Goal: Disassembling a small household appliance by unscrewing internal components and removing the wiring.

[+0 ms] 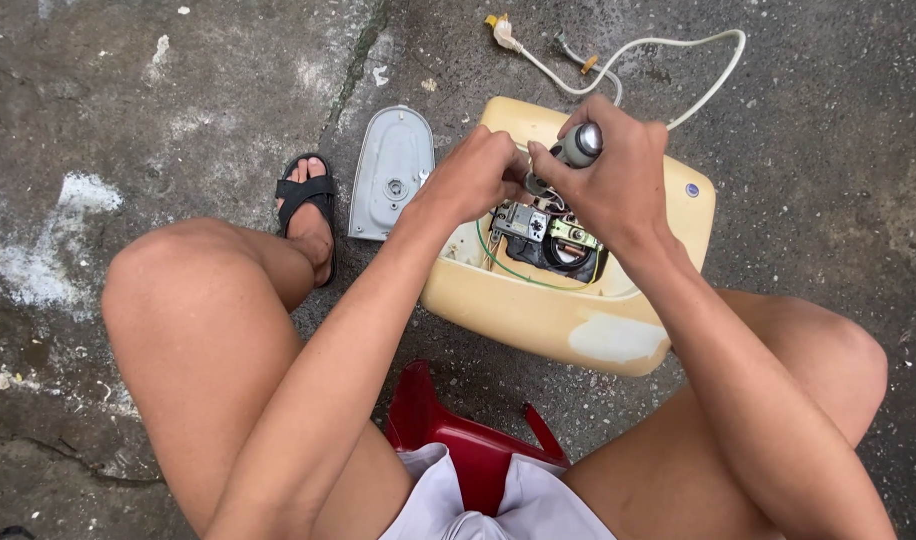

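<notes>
Concrete floor (178, 100): casing (538, 310) opened upward; tool (578, 143) gripped by right hand (613, 180), left hand (473, 180) fingers pinching beside it.

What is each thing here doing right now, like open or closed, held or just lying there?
Cream plastic appliance housing: open, inner parts and wires showing.
Grey oval cover plate: taken off, lying flat on the concrete.
White power cord with plug: unplugged, loose on the ground.
Silver-handled tool: held upright over the opening.
Right hand: gripping the tool.
Left hand: pinching something small by the tool; cannot tell what.
</notes>
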